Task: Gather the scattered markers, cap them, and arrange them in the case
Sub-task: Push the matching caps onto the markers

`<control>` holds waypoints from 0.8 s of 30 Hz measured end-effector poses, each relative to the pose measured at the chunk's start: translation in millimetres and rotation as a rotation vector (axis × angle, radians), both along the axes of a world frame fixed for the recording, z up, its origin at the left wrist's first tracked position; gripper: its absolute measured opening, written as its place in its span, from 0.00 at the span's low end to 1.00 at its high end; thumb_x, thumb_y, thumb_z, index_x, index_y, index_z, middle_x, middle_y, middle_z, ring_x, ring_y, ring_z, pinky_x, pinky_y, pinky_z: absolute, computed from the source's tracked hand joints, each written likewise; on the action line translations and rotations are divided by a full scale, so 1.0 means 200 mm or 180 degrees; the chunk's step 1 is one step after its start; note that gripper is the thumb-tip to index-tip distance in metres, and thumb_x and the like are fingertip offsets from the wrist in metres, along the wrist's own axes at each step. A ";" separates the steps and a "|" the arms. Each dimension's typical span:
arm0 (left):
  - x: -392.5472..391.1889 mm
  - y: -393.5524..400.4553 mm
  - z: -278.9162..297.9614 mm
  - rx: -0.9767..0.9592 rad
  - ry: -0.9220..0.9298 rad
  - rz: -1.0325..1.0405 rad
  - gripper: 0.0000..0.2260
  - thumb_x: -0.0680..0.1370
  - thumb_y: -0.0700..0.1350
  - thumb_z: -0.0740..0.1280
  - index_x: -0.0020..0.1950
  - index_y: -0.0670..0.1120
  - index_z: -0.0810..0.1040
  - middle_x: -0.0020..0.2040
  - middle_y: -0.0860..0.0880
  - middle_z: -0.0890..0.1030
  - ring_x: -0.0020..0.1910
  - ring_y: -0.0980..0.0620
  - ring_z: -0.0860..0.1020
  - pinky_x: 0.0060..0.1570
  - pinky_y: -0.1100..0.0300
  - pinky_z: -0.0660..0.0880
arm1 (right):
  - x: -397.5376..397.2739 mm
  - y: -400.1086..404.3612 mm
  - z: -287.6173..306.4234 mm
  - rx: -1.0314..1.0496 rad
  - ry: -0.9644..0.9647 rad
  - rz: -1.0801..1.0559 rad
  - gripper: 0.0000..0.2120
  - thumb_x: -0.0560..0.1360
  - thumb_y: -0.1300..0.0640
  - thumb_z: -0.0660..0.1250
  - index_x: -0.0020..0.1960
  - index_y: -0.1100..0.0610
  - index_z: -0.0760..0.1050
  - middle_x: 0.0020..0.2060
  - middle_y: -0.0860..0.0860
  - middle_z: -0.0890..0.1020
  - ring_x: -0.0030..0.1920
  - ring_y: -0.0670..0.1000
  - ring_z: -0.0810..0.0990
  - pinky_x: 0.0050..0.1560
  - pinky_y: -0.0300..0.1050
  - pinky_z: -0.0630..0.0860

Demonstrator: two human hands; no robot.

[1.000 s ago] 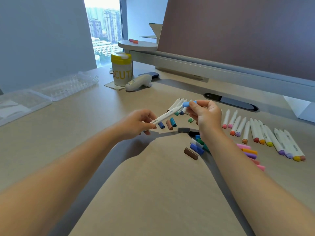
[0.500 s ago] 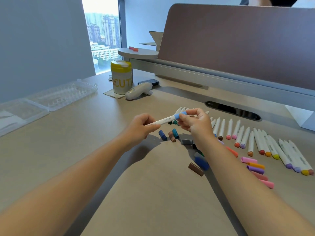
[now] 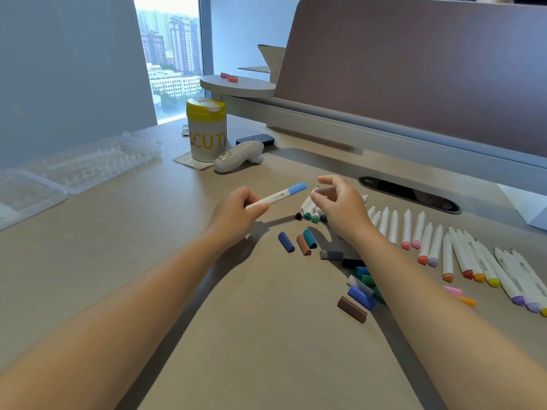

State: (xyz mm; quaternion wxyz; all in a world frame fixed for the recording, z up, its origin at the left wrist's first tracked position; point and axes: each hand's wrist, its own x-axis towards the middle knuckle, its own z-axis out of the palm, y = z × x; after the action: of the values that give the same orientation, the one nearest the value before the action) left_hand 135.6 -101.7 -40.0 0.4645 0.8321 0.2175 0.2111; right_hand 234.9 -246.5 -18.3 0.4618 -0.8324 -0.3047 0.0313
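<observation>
The right hand [image 3: 340,205] has let go of the white marker with its light-blue cap [image 3: 276,196], fingers now loosely open just beside it; the left hand [image 3: 236,214] still grips its barrel.

light: bright daylight from window [image 3: 171,54] | shadows: soft under arms; edges: wide-angle bowing

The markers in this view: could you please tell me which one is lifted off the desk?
The light-blue-capped marker, gripped in the left hand. All the other markers lie on the desk, apart from both hands.
</observation>
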 end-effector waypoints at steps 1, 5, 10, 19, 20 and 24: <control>0.00 0.03 -0.01 0.0115 0.0042 0.0111 0.09 0.77 0.46 0.63 0.38 0.49 0.70 0.36 0.51 0.71 0.35 0.53 0.69 0.36 0.61 0.66 | 0.02 0.00 -0.02 -0.0287 -0.0234 -0.0050 0.18 0.78 0.56 0.59 0.68 0.56 0.65 0.62 0.55 0.74 0.58 0.52 0.73 0.55 0.44 0.72; 0.04 0.10 -0.02 0.0571 0.0320 0.0387 0.06 0.78 0.47 0.62 0.43 0.46 0.72 0.39 0.49 0.74 0.41 0.49 0.72 0.42 0.55 0.70 | 0.08 0.05 -0.08 -0.1767 -0.1049 -0.0017 0.20 0.78 0.48 0.57 0.69 0.49 0.65 0.69 0.53 0.69 0.69 0.56 0.62 0.66 0.52 0.61; 0.08 0.17 -0.05 0.0944 0.0600 0.0572 0.06 0.78 0.49 0.62 0.44 0.48 0.71 0.43 0.49 0.74 0.48 0.47 0.74 0.52 0.50 0.72 | 0.09 0.11 -0.09 -0.2108 -0.1207 0.0091 0.17 0.76 0.44 0.58 0.61 0.50 0.74 0.63 0.53 0.73 0.65 0.55 0.65 0.61 0.50 0.61; 0.09 0.21 -0.07 0.1108 0.0843 0.0676 0.08 0.77 0.52 0.64 0.44 0.48 0.73 0.47 0.48 0.76 0.51 0.46 0.73 0.52 0.51 0.70 | 0.07 0.18 -0.09 -0.1538 -0.1152 -0.0281 0.07 0.75 0.53 0.64 0.50 0.57 0.73 0.48 0.54 0.80 0.53 0.53 0.74 0.61 0.49 0.62; 0.08 0.21 -0.07 0.1122 0.0859 0.0667 0.09 0.77 0.52 0.64 0.45 0.48 0.74 0.48 0.47 0.76 0.52 0.46 0.72 0.52 0.51 0.70 | 0.07 0.19 -0.09 -0.1488 -0.1146 -0.0317 0.07 0.75 0.55 0.64 0.51 0.57 0.72 0.48 0.54 0.80 0.52 0.54 0.75 0.62 0.49 0.62; 0.05 0.20 -0.05 0.1258 0.0949 0.0636 0.09 0.77 0.51 0.64 0.49 0.45 0.77 0.47 0.48 0.73 0.53 0.46 0.71 0.51 0.54 0.68 | 0.06 0.19 -0.07 -0.1426 -0.1079 -0.0354 0.11 0.74 0.59 0.64 0.56 0.57 0.71 0.49 0.54 0.81 0.53 0.54 0.76 0.66 0.53 0.65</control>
State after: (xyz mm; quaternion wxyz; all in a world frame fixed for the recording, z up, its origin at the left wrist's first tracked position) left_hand 145.4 -61.7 -49.6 0.2327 0.9030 0.3191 0.1694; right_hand 247.1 -208.8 -33.1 0.2098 -0.9225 -0.3170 -0.0672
